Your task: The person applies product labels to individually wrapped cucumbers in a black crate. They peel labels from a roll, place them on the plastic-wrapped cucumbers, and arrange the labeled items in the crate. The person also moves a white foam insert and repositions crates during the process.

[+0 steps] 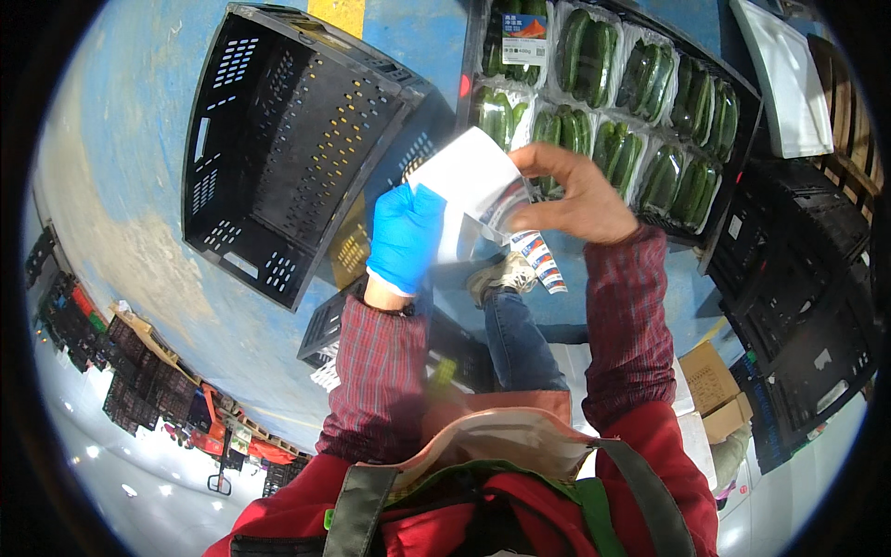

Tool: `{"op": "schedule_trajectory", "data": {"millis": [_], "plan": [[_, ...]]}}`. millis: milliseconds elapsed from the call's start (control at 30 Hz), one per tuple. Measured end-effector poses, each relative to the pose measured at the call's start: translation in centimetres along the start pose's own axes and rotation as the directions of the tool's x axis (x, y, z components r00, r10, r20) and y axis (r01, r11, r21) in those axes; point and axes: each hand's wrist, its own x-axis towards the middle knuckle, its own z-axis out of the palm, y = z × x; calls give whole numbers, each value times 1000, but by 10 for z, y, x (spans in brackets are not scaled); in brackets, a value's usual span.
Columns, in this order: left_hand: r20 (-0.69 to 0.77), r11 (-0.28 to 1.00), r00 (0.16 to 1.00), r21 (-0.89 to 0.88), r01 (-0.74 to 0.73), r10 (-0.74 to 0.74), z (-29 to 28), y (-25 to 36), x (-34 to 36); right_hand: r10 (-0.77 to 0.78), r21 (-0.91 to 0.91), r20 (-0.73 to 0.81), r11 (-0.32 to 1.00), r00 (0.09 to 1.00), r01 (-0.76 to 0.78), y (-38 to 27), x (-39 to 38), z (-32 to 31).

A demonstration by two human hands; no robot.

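Observation:
My left hand (404,241), in a blue glove, is closed on a white sheet of label backing (464,181) held above the floor. My bare right hand (571,200) grips the sheet's right side with thumb and forefinger, at a partly printed, curled label (501,209). A strip of printed labels (541,265) hangs down below. Just beyond my hands stands a black crate holding several clear-wrapped trays of green cucumbers (587,60); one tray at its far left corner bears a printed label.
An empty black crate (297,148) stands at the left, another (320,330) lower behind my left forearm. A white foam lid (780,74), wooden pallet (849,121), black crates (789,288) and cardboard box (710,381) are at the right. My jeaned leg (515,334) is below. Distant stacked crates (125,390) line the lower left.

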Motion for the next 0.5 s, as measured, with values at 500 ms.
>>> {"op": "schedule_trajectory", "data": {"millis": [500], "plan": [[247,930,915,-266,-253,319,60,26,-19,211,451,-428,893,879,5,-2,-64,51]]}}
